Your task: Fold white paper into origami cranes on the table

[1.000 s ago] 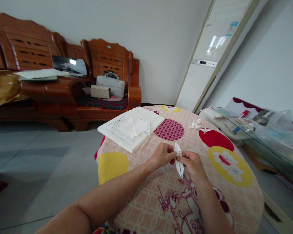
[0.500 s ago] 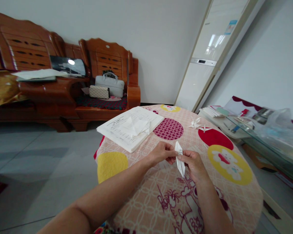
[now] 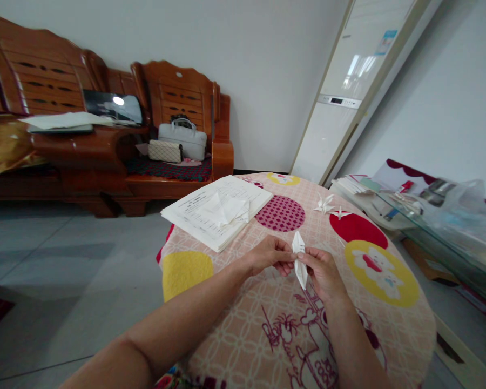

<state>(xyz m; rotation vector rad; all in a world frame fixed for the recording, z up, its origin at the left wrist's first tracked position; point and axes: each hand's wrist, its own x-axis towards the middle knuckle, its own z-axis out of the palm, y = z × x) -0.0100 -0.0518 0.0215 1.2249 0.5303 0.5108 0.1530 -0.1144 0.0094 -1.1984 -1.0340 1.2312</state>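
Observation:
A narrow, diamond-shaped piece of folded white paper [image 3: 301,274] with some print on it stands between my hands, above the patterned tablecloth [image 3: 243,335]. From the left, my left hand [image 3: 273,255] pinches its edge near the middle with thumb and fingertips. My right hand [image 3: 322,269] holds the opposite edge, its thumb laid on the paper's face. Both hands are closed on it, with the fingertips nearly meeting. Beyond them, several folded white paper pieces [image 3: 324,203] with pointed ends lie near the red spot of the cloth.
A stack of printed sheets [image 3: 194,216] lies at the table's far left, with loose folded paper [image 3: 227,209] on top. To the right, a glass shelf [image 3: 441,237] carries papers and a plastic bag [image 3: 461,208]. Behind stand a wooden sofa [image 3: 178,102] and a tall air conditioner [image 3: 328,124].
The folded paper has shifted slightly and its lower tip sits a little higher. My right thumb has moved a little up toward the paper's middle. Both hands keep their hold.

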